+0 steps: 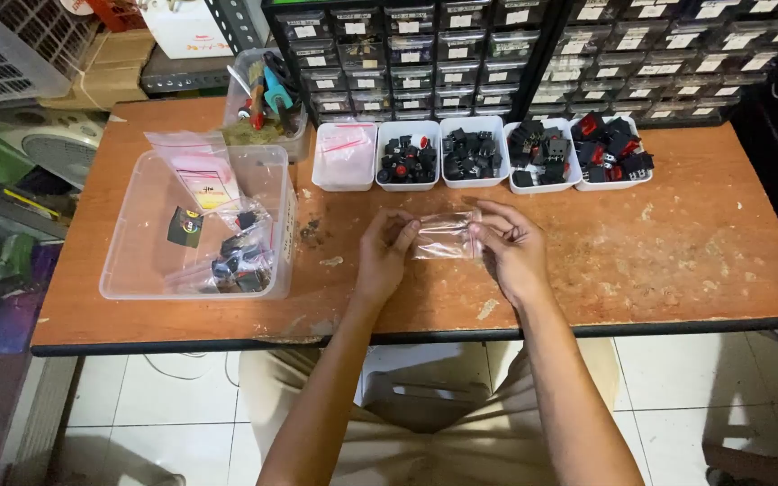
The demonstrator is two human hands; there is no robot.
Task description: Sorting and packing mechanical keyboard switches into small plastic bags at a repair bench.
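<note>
A: Fingers (404,236), both sets: how do they stand?
B: Pinched. The left hand (384,256) grips the left edge of a small clear plastic zip bag (446,236) between thumb and fingertips; the right hand (512,249) pinches its right edge the same way. Bag held flat between them, just above the worn orange-brown wooden tabletop (677,243), centre of frame.
A: Bag contents?
B: Cannot tell; it looks see-through and flat.
A: Items along the upper centre?
B: Five small white rectangular trays in a row. The leftmost tray (345,156) holds clear bags with red strips. The next four trays (511,153) hold small black switches, some with red parts.
A: Left of frame?
B: One large clear plastic tub (128,243), holding a pink-tinted bag, a small dark card and bagged black parts. Behind it, a clear container of hand tools (265,94) with a teal handle among them.
A: Top of frame?
B: Black cabinets of small labelled drawers (461,49), standing against the table's far edge.
</note>
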